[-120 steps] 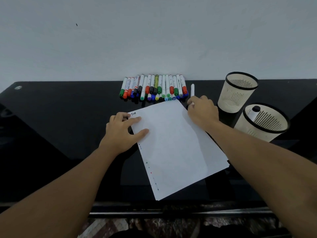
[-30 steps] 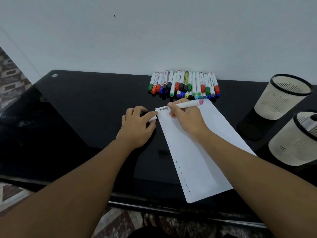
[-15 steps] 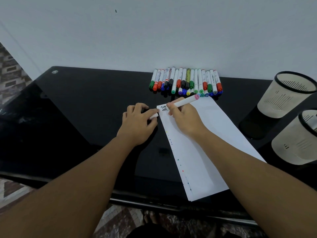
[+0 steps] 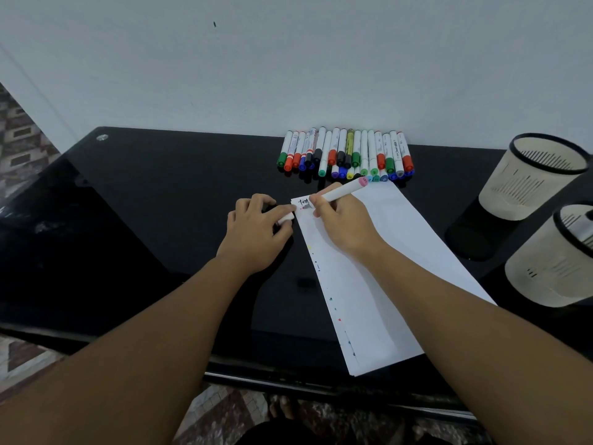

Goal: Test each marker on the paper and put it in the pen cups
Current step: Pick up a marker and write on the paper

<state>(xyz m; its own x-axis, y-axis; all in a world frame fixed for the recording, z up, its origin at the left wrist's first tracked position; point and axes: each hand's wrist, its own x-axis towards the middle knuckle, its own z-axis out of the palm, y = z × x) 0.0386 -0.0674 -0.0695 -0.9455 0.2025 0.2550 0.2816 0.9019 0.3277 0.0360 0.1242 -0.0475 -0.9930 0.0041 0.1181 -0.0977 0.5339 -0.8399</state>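
Marker white, pink-ended, gripped by right hand, tip on paper; left hand pinches probably cap.

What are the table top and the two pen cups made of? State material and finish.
Table top: probably black glass, glossy; it mirrors the wall's light and the cups. Pen cups: likely moulded plastic, matt cream with black rims; the thin walls carry cut slots.
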